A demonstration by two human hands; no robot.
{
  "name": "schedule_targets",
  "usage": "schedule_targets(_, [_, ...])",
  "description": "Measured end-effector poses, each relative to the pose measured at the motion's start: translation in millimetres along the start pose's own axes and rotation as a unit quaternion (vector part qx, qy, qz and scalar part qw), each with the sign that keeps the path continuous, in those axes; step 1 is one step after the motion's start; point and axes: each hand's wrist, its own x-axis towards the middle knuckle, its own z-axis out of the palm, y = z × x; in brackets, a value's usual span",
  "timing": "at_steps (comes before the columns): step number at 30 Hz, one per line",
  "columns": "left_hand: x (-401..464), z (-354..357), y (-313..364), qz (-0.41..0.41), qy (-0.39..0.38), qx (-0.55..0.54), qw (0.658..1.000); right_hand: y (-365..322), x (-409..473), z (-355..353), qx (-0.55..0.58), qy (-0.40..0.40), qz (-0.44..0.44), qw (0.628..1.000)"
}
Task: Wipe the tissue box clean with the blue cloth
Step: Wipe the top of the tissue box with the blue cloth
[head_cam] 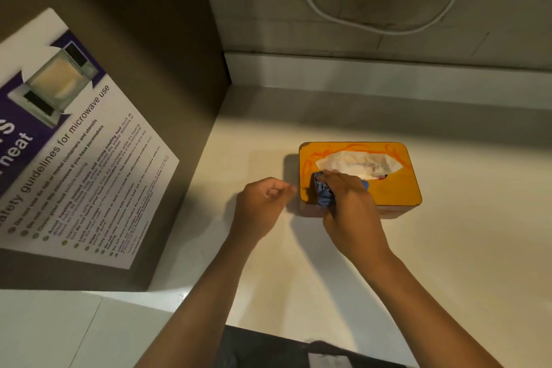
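Across the whole lower and middle frame: pale countertop [448,263], running back to a tiled wall at the top with a white cable [322,13] looping down it. At left, filling the frame edge: brown cabinet side carrying a large microwave safety poster [74,164]. Right of centre on the counter: orange tissue box [397,191], lid up, white tissue [355,163] showing through the oval slot. Along the lid's upper edge and left of the slot: orange-red scribbled marks [352,148], still plainly visible, so most of the cleaning apparently left to do. Near the lid's lower left corner: right hand [348,199], fingers curled round the bunched blue cloth [324,196] and pressing it onto the lid close to the slot's left end. Just left of the box, close to its side: left hand [263,200], fingers loosely curled, holding nothing; contact with the box impossible to confirm. Judged stage: wiping under way at one corner only; far edge, right half and sides of the box seemingly untouched.
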Motion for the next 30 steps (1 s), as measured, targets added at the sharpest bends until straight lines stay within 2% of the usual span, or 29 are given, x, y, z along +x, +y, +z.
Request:
schedule_targets(4, [8.5,0.8,1.7,-0.059,-0.088,-0.093,0.990,-0.5,-0.5,-0.4,0.000,-0.005,0.002,1.000])
schedule_targets(7, [6.7,2.7,3.0,-0.092,-0.101,-0.125,0.983,-3.9,-0.3,0.2,0.004,0.003,-0.005,1.000])
schedule_targets(12, [7.4,-1.7,7.0,-0.149,-0.125,-0.142,0.971,-6.3,-15.0,4.2,0.006,-0.007,-0.092,0.996])
schedule_targets(15, [7.3,-3.0,9.5,-0.173,-0.139,-0.144,0.964,8.8,-18.9,-1.8,0.018,-0.002,-0.070,0.997])
schedule_targets(20, [10.0,-4.3,10.5,-0.189,-0.143,-0.149,0.960,-1.6,-5.1,-2.0,-0.003,0.051,-0.042,0.998])
schedule_targets(30, [9.6,-6.8,12.1,-0.192,-0.149,-0.150,0.958,0.2,-10.3,-16.9,0.036,-0.041,-0.102,0.993])
